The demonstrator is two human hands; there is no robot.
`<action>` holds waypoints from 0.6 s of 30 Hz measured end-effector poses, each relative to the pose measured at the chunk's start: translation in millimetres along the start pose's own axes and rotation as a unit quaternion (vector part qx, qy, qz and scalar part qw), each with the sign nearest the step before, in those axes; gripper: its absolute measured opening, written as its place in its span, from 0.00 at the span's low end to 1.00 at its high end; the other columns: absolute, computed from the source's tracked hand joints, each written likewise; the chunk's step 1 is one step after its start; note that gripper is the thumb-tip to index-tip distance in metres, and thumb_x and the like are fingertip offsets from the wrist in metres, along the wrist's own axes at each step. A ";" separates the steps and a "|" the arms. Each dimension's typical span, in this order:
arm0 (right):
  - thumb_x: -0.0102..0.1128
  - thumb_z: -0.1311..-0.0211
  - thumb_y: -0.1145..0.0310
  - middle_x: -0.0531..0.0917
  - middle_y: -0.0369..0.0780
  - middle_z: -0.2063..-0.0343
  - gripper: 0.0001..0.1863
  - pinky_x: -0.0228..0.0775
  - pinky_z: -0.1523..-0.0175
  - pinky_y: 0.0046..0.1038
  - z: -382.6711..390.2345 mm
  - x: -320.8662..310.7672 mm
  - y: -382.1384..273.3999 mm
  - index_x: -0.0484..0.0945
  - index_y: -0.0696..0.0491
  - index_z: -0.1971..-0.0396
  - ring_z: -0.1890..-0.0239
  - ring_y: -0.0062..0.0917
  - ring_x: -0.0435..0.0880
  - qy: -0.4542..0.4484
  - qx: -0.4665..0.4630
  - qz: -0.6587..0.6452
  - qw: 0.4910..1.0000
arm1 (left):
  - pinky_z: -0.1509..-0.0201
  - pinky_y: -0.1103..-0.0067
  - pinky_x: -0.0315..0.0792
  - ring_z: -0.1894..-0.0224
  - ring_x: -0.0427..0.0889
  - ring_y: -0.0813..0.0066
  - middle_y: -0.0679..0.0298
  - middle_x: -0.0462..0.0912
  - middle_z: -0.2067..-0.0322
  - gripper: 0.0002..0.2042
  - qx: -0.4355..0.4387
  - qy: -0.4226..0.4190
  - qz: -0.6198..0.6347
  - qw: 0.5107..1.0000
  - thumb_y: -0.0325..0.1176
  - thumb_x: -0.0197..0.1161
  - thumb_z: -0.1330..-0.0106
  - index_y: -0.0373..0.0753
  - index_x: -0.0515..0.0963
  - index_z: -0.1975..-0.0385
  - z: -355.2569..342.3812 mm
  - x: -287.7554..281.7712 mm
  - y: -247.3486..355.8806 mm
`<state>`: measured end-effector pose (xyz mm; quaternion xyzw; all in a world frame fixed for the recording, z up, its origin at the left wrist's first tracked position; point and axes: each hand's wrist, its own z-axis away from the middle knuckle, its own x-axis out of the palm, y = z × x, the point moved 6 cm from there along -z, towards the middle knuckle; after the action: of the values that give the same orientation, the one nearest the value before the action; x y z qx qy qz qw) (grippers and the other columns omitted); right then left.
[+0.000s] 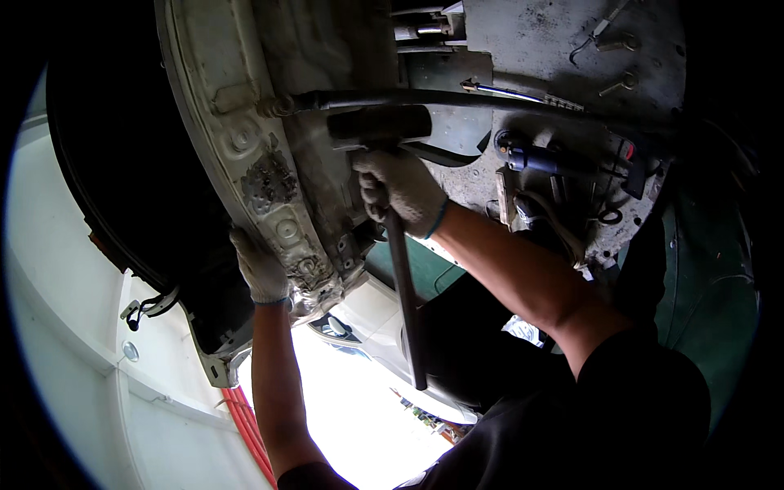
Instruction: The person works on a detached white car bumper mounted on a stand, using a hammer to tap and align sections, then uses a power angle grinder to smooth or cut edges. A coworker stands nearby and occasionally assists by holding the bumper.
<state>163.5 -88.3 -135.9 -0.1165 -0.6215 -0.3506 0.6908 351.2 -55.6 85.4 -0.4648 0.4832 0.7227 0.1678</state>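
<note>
My right hand (404,189), in a pale work glove with a blue cuff, is closed round the handle of a sledgehammer (406,306), just below its head. The dark hammer head stands level above the fist, and the handle hangs down below it. Beside it is a worn, pale metal car body panel (243,139) with a rough, dented patch (269,184). My left hand (261,269), gloved too, rests against the lower part of this panel, fingers stretched upward along its edge. Whether the hammer head touches the metal, I cannot tell.
A dark bar or hose (457,98) crosses behind the hammer head. On the stained metal tabletop (539,33) at right lie a blue power tool (547,158), a hooked tool (600,31) and several other hand tools. A light-coloured car (371,314) and red hoses (247,433) show lower down.
</note>
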 end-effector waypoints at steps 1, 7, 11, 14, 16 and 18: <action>0.62 0.34 0.62 0.69 0.29 0.83 0.13 0.63 0.80 0.22 -2.9 10.2 1.1 0.69 0.45 0.76 0.84 0.14 0.67 -0.001 -0.009 0.006 1.000 | 0.23 0.72 0.57 0.29 0.66 0.67 0.58 0.67 0.29 0.37 -0.001 0.009 -0.013 1.000 0.61 0.34 0.17 0.33 0.59 0.25 -0.7 -5.8 -6.6; 0.62 0.36 0.64 0.71 0.29 0.83 0.11 0.62 0.81 0.22 -18.4 15.9 8.6 0.73 0.47 0.76 0.85 0.14 0.69 -0.017 -0.021 0.008 1.000 | 0.23 0.71 0.57 0.28 0.66 0.66 0.56 0.66 0.29 0.37 0.021 0.056 -0.224 0.973 0.61 0.32 0.17 0.33 0.56 0.24 0.2 -24.6 -14.2; 0.58 0.29 0.68 0.71 0.27 0.83 0.07 0.62 0.83 0.16 -23.7 -42.4 -2.6 0.75 0.46 0.71 0.86 0.09 0.68 0.069 -0.009 -0.060 0.996 | 0.23 0.71 0.57 0.29 0.66 0.66 0.56 0.66 0.29 0.38 -0.022 0.051 0.023 0.998 0.61 0.32 0.17 0.32 0.56 0.24 8.7 -0.4 -1.2; 0.55 0.26 0.68 0.72 0.28 0.82 0.07 0.68 0.85 0.14 -39.8 -75.7 9.1 0.74 0.48 0.69 0.86 0.11 0.73 0.105 -0.048 -0.193 0.974 | 0.23 0.71 0.58 0.29 0.67 0.65 0.56 0.67 0.30 0.38 -0.016 0.029 0.032 0.999 0.62 0.33 0.18 0.33 0.57 0.25 9.7 5.7 3.0; 0.57 0.28 0.68 0.72 0.29 0.82 0.08 0.66 0.82 0.19 -43.2 -42.2 17.9 0.73 0.49 0.70 0.86 0.14 0.70 0.050 -0.108 -0.035 0.992 | 0.23 0.71 0.58 0.30 0.68 0.65 0.56 0.67 0.30 0.38 -0.019 0.033 0.015 0.999 0.63 0.33 0.18 0.32 0.58 0.25 6.7 9.4 9.6; 0.59 0.33 0.65 0.70 0.29 0.83 0.09 0.63 0.81 0.22 -24.8 1.3 17.0 0.71 0.49 0.72 0.86 0.16 0.67 0.046 -0.065 0.033 0.996 | 0.24 0.71 0.59 0.31 0.69 0.66 0.56 0.68 0.31 0.38 -0.040 0.053 -0.012 0.998 0.63 0.32 0.18 0.32 0.59 0.26 6.7 3.1 3.8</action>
<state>193.4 -91.1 -135.0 -0.1652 -0.5606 -0.3725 0.7208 343.6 -52.4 85.6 -0.5150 0.4564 0.7135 0.1318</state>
